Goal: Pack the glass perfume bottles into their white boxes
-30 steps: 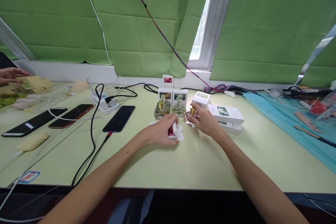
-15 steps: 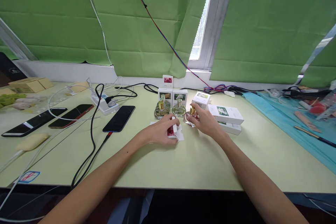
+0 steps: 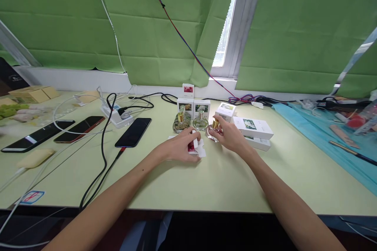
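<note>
At the left rear of the table point(image 3: 212, 188), a yellowish box point(image 3: 32, 93) is placed; a dark object point(image 3: 13, 76) behind it is cut off by the frame. Nearer the front edge, a black phone point(image 3: 32, 139) and a red-edged phone point(image 3: 77, 130) are crossed by a white cable. A third phone point(image 3: 134, 132) is positioned midway between front and rear edges.

Near the table's middle, a white carton point(image 3: 192, 147) with red print is gripped by the left hand point(image 3: 181, 146); most of the carton is covered by the fingers, and its contents cannot be seen. Behind it, two bottles point(image 3: 180, 123) are overlapped, the rear one largely hidden. A green-tinted bottle point(image 3: 200, 123) is stood to their right, in front of upright cartons point(image 3: 202, 108).

A pinkish bottle point(image 3: 212, 132) is held at its gold cap by the right hand point(image 3: 225, 131); whether its base is supported by the table cannot be determined. Farther right, two cartons point(image 3: 259, 127) are stacked, the lower partly concealed. At the right edge, a blue sheet point(image 3: 312, 133) is truncated by the frame.
</note>
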The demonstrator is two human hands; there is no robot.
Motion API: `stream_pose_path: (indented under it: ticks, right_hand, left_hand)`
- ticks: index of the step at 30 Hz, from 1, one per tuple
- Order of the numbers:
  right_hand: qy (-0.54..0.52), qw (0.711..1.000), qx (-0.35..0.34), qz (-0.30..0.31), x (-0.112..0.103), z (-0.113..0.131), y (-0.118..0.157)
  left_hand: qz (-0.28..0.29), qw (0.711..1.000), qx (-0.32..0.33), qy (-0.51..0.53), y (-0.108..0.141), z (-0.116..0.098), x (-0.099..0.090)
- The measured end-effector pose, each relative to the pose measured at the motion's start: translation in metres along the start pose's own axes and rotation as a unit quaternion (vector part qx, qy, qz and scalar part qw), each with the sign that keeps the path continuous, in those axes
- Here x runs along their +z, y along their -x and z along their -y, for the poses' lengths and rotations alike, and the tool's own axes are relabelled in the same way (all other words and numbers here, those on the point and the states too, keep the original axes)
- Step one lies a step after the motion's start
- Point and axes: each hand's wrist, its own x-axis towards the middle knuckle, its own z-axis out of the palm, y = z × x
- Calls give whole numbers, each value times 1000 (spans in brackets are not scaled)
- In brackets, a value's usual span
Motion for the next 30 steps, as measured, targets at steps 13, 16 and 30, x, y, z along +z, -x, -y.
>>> stream_pose_path:
  ticks: [13,16,30]
  right_hand:
    - [9,1000,-8,4,0,1,1]
    - [13,1000,-10,4,0,0,1]
    - [11,1000,-9,3,0,0,1]
  left_hand:
    - [24,999,-17,-18,2,-3,-4]
    - [15,1000,-15,-4,2,-2,-4]
    - [7,1000,0,-27,0,2,-2]
